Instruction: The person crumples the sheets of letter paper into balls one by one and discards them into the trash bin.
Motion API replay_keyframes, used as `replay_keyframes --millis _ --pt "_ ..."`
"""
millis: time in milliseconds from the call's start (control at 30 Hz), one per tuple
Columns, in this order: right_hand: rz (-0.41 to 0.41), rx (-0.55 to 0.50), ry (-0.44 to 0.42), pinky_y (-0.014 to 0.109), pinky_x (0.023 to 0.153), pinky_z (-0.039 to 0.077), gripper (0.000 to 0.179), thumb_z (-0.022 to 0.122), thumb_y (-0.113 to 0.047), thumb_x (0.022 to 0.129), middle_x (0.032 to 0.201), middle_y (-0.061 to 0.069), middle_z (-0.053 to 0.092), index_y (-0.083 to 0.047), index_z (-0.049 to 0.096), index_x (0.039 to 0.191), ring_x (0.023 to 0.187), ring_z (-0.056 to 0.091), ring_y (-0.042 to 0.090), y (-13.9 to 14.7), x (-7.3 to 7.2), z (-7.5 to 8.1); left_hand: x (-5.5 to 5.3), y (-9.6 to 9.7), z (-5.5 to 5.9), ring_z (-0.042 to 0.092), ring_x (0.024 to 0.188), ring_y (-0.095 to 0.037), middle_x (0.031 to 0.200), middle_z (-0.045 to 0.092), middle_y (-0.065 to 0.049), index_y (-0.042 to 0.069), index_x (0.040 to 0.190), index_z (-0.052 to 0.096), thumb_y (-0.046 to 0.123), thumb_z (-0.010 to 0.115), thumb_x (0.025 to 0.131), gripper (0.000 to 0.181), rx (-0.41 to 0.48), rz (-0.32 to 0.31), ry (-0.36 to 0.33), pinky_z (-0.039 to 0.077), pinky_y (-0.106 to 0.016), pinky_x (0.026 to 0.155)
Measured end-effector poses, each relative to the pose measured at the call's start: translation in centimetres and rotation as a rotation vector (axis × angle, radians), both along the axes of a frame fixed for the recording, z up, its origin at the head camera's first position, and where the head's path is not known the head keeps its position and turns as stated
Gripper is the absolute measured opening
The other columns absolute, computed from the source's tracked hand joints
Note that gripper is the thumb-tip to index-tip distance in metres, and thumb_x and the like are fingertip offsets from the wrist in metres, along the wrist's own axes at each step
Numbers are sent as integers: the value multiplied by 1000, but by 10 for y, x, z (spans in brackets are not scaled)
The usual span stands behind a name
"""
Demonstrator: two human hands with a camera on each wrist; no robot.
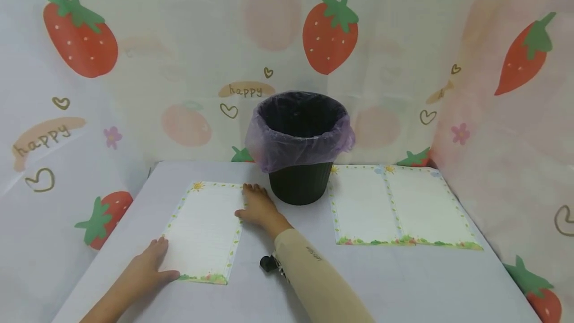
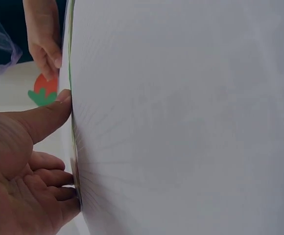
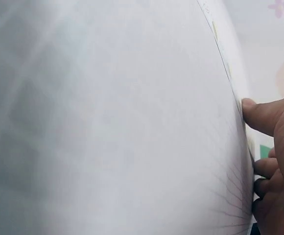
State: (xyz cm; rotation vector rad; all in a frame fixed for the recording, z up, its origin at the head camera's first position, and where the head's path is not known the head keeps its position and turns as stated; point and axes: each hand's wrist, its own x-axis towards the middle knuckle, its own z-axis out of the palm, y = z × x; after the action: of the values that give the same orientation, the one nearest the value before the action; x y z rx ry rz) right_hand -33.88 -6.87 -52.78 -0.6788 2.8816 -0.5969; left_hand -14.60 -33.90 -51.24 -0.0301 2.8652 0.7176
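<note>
A sheet of paper point(image 1: 206, 233) with a leafy border, a sun in its top left corner and flowers along its bottom lies flat at the left of the table. My left hand point(image 1: 145, 270) touches its lower left edge with thumb and fingers spread apart. At the upper right edge, the fingertips and thumb of my right hand point(image 1: 257, 207) rest on the sheet's border. In the left wrist view the left hand point(image 2: 24, 166) has its digits against the paper's edge. The right wrist view shows the right hand point(image 3: 279, 166) likewise touching the edge.
A black bin point(image 1: 298, 183) lined with a purple plastic bag point(image 1: 305, 149) stands at the back centre. Two similar sheets, one left point(image 1: 360, 208) and one right point(image 1: 430, 208), lie side by side on the right. Strawberry-printed cloth point(image 1: 193, 64) surrounds the white table point(image 1: 403, 283).
</note>
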Motion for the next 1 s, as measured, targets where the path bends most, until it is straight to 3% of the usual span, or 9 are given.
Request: replay_keyframes --millis 167,333,500,600,700,800,867,933,1000 --pt "-36 -20 -9 42 128 22 87 71 -47 94 165 10 34 -16 28 163 155 26 33 -5 -2 -3 1 -1 1 18 147 -57 157 25 -38 -16 151 30 52 85 76 116 18 0 12 19 -68 118" --pt "-96 -175 -43 44 122 35 87 79 -36 91 161 1 44 -24 31 162 149 37 36 -4 3 -7 -1 2 -1 19 148 -56 158 25 -37 -16 152 29 52 85 76 116 7 6 -4 20 -67 118" --pt "-119 -424 -55 37 120 38 91 83 -16 87 161 2 44 -17 31 162 147 43 25 -2 8 -4 -2 6 1 18 148 -56 158 25 -37 -16 152 29 51 86 76 117 -17 13 -18 20 -67 118" --pt "-136 -616 -91 35 116 42 94 83 -6 85 163 6 39 -13 29 162 145 46 27 -3 9 -1 -2 6 4 19 148 -56 157 25 -37 -17 152 29 50 85 76 116 -16 5 -8 20 -67 118" --pt "-178 -792 -164 34 105 52 98 80 0 86 165 11 34 -11 22 164 138 53 31 -4 9 1 -1 6 5 19 147 -56 157 26 -38 -18 151 30 48 86 76 114 -18 0 2 20 -67 118" --pt "-241 -902 -243 33 96 58 101 79 2 86 165 14 33 -9 15 165 132 59 31 -4 11 3 -1 7 6 19 147 -56 157 26 -38 -18 151 29 49 86 76 115 -28 6 -8 20 -67 118" --pt "-274 -940 -271 34 93 59 100 79 2 86 161 18 39 -4 16 164 129 61 31 -5 13 4 0 7 6 19 147 -57 156 26 -39 -18 150 29 51 86 75 117 -35 9 -11 20 -67 118" --pt "-300 -942 -272 33 88 61 95 80 1 85 149 21 54 2 23 160 122 66 30 -5 15 6 0 7 7 19 146 -57 156 26 -39 -18 150 29 52 85 76 117 -38 11 -12 20 -67 118" --pt "-306 -943 -273 32 81 62 79 80 1 85 131 21 67 8 39 152 109 71 29 -6 18 7 1 6 8 19 146 -58 155 25 -40 -19 150 28 51 85 76 116 -32 10 -5 20 -68 118"
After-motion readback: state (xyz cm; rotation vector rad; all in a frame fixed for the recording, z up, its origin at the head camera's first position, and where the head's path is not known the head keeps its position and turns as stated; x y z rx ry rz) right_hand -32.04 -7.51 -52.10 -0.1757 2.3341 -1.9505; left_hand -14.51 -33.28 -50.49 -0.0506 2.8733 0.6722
